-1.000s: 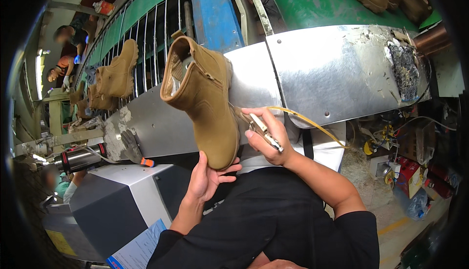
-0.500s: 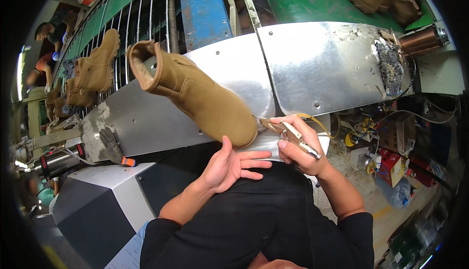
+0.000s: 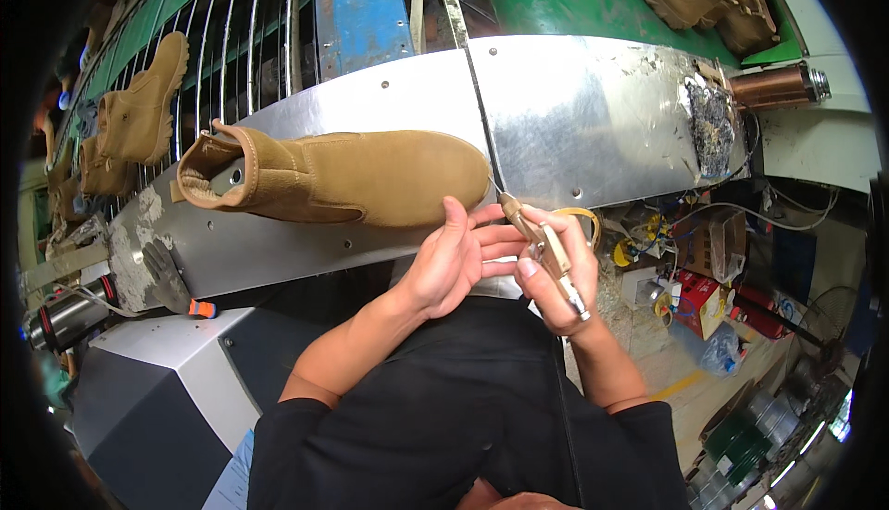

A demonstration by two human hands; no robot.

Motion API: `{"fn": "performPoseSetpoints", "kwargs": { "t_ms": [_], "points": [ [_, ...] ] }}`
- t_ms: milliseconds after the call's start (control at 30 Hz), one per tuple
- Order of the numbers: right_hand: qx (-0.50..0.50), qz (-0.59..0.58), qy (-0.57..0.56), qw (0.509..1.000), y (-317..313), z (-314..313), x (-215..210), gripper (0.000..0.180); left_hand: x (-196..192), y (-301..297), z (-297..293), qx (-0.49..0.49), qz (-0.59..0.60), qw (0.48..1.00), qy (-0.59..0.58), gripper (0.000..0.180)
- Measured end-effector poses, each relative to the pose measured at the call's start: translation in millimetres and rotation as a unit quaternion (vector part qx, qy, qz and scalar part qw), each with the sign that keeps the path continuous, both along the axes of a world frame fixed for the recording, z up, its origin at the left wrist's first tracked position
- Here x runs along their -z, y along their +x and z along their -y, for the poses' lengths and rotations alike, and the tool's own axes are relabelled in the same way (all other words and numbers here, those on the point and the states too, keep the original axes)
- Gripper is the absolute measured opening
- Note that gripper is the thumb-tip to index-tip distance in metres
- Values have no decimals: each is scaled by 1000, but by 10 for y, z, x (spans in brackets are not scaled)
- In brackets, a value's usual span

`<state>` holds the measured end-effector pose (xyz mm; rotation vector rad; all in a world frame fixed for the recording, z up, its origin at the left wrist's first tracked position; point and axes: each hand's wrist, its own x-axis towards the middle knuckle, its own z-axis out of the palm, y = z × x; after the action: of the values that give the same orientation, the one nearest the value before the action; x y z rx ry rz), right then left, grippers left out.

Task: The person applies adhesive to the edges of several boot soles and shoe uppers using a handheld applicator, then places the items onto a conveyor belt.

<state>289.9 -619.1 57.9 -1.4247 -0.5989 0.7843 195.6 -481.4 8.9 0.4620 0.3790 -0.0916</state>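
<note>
A tan ankle boot [image 3: 370, 176] lies on the shiny metal bench top [image 3: 593, 121], its toe to the right and its open shaft to the left. Inside the shaft a grey piece with a round hole shows. My right hand [image 3: 567, 278] is wrapped round a small nozzle gun [image 3: 550, 249] with a lever and a metal end fitting. Its thin tip points up toward the boot's toe, close to it. Just below the toe, my left hand [image 3: 444, 269] is open with fingers spread. Its thumb overlaps the boot's lower edge; whether it touches, I cannot tell.
More tan boots stand on a barred rack [image 3: 227, 56] at the far left, and others lie in a green bin [image 3: 546, 0] at the back right. A dark grey thing with an orange end [image 3: 202, 309] lies at the bench's left edge, above a grey-and-white casing [image 3: 157, 352].
The boot has turned from slanting down to the right to lying nearly level, with its toe raised in view. Both my hands have moved up and closer together. The view has shifted a little.
</note>
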Motion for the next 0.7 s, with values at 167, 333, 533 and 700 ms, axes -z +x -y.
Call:
{"fn": "performPoseSetpoints", "kwargs": {
  "t_ms": [167,333,533,700],
  "points": [
    [26,216,18,976,-122,-58,424,51,113,235,-28,-25,-4,1000,-13,78],
    [17,128,27,991,112,-75,723,51,246,472,-73,-44,19,998,39,70],
    [2,50,89,995,660,209,483,57,-747,-447,-695,71,309,665,676,66],
    [200,139,88,966,1433,455,436,54,-1668,-1002,-1320,-160,70,614,770,48]
  ]
}}
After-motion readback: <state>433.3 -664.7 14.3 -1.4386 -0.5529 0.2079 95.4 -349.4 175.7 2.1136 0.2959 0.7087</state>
